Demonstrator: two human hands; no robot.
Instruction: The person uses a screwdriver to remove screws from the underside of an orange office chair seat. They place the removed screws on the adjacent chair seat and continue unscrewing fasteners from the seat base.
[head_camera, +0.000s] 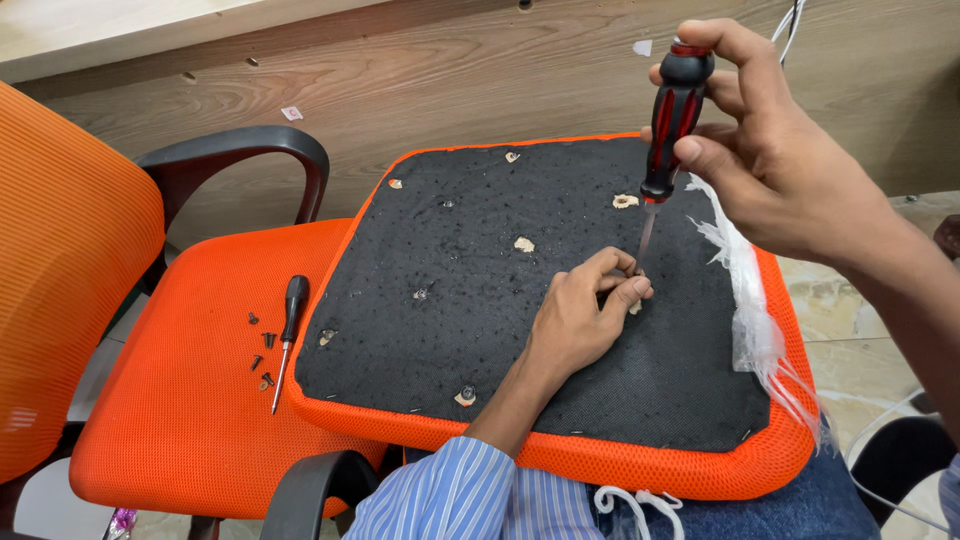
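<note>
Right hand (770, 150) grips red-black screwdriver (672, 120) upright, tip down on black underside of orange seat cushion (500, 300) lying across lap; left hand (585, 310) pinches at the tip; second screwdriver (288, 335) and loose screws (262, 350) on orange chair (190, 400) beside

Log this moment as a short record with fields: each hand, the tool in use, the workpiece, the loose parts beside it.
right hand: right hand grips a red-and-black screwdriver upright, tip down on the seat
left hand: left hand rests on the black fabric, fingertips pinched at the screwdriver tip
workpiece: overturned orange seat cushion, black underside up, lying across the person's lap
beside it: black-handled screwdriver and several small dark screws on an orange mesh chair seat
extra: clear plastic wrap at the cushion's right edge
</note>
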